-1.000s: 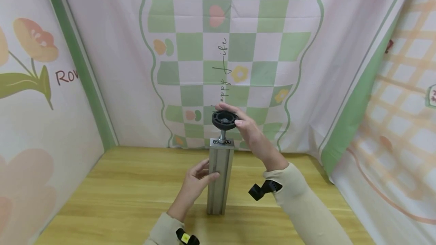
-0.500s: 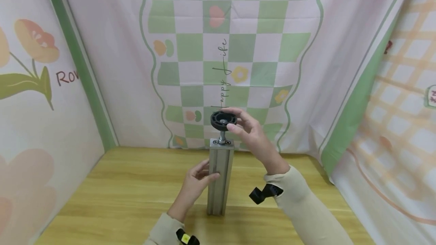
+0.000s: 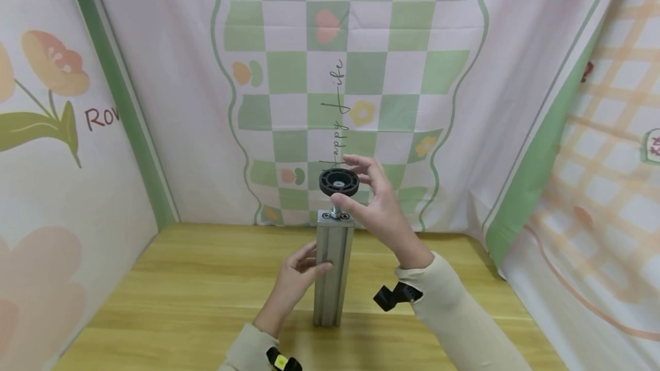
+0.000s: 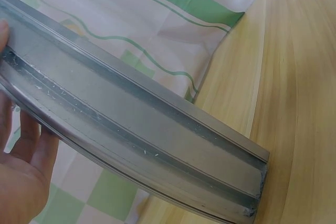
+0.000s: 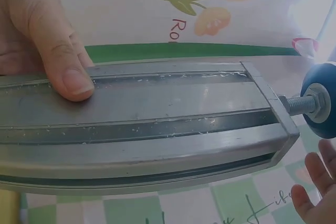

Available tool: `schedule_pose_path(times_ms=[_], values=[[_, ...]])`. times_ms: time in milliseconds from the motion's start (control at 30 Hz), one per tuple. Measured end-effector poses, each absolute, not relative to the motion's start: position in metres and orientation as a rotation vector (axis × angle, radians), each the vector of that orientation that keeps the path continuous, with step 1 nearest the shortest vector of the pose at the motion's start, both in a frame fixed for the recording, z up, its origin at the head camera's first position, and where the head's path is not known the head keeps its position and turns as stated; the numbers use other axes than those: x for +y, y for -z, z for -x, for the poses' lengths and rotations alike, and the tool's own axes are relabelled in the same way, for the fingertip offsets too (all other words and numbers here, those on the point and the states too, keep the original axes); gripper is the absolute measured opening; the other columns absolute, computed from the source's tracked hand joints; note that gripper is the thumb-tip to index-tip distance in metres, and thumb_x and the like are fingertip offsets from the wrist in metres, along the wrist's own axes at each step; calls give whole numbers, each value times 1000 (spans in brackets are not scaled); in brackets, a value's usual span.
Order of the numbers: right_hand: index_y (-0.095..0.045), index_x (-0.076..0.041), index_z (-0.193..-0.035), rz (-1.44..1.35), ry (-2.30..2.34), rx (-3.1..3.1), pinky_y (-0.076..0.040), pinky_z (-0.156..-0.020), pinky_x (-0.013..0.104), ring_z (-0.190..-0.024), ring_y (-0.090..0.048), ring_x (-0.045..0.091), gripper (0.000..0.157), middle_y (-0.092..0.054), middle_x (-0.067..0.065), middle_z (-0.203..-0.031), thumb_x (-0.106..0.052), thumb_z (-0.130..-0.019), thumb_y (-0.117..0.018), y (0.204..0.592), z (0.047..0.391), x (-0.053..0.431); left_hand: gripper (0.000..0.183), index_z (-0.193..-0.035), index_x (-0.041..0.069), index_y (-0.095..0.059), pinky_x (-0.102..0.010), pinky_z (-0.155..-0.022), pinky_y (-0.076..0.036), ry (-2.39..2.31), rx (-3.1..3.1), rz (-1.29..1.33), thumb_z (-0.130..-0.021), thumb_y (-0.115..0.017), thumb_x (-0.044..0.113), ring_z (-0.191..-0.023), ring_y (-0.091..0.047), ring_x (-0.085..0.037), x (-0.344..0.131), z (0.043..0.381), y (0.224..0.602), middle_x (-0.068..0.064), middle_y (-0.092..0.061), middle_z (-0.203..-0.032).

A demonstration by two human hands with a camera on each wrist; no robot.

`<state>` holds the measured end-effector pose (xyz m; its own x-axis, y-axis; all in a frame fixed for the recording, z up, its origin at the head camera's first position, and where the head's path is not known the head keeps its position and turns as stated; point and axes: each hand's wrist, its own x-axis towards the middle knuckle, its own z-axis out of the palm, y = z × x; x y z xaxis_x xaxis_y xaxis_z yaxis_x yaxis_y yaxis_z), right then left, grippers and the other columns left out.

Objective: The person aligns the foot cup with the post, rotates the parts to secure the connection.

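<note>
A grey aluminium profile [image 3: 330,296] stands upright on the wooden table. My left hand [image 3: 290,284] grips its side about halfway up, thumb on the near face and fingers behind. In the right wrist view that thumb [image 5: 76,82] presses flat on the metal. On top of the profile sits a round black levelling foot [image 3: 326,186], its ribbed underside facing up. A threaded stud [image 5: 301,105] with a nut joins it to the end plate [image 5: 270,103]. My right hand [image 3: 384,213] is spread around the foot, thumb close to the near rim and fingers raised off the far side.
The wooden table [image 3: 206,279] spreads out around the profile. A curtain with green checks [image 3: 286,70] hangs behind it, and printed cloth walls [image 3: 57,188] stand at both sides. Small metal shavings [image 5: 173,132] lie in the profile's grooves. Each wrist carries a black camera strap [image 3: 397,295].
The right hand's thumb has slid leftward along the foot's near side, and the fingers have opened away from the rim. The foot has turned slightly. The left hand and profile have stayed still.
</note>
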<state>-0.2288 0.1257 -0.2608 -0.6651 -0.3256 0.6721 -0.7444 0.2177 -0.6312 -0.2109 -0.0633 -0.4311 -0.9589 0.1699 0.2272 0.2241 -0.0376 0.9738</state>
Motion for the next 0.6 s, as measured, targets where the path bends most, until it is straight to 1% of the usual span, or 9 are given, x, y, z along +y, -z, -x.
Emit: schedule_pose_path(times_ms=[100, 167, 267, 400, 600], values=[[-38, -17, -153, -1051, -1500, -2126, -25, -112, 58, -138, -37, 22, 59, -40, 3, -152, -44, -102, -48, 260, 229, 126, 59, -141, 17, -59, -41, -93, -52, 2194, -2154, 430, -88, -79, 34, -112, -61, -26, -63, 211, 431, -7, -66, -123], [-34, -17, -156, -1104, -1550, -2139, -20, -114, 59, -143, -31, 20, 56, -36, 1, -157, -37, -104, -37, 259, 231, 127, 61, -141, 16, -58, -41, -93, -52, 2199, -2154, 419, -88, -80, 34, -113, -61, -26, -63, 212, 432, -7, -65, -122], [-30, -13, -158, -1224, -1641, -2118, -12, -117, 56, -146, -26, 19, 56, -32, 1, -160, -31, -105, -26, 259, 233, 128, 65, -143, 14, -57, -42, -93, -52, 2207, -2160, 394, -87, -80, 36, -114, -61, -26, -63, 213, 433, -7, -65, -123], [-30, -6, -157, -1364, -1786, -2044, -9, -119, 51, -147, -25, 23, 56, -31, 4, -160, -25, -104, -21, 262, 238, 129, 69, -144, 13, -55, -42, -94, -51, 2216, -2167, 364, -85, -81, 40, -115, -61, -25, -63, 214, 434, -6, -65, -124], [-29, -3, -156, -1418, -1873, -1986, -9, -118, 53, -147, -23, 24, 57, -28, 9, -162, -20, -102, -22, 264, 240, 128, 69, -143, 13, -55, -41, -92, -52, 2213, -2164, 368, -85, -81, 39, -114, -61, -26, -63, 214, 434, -7, -65, -122]])
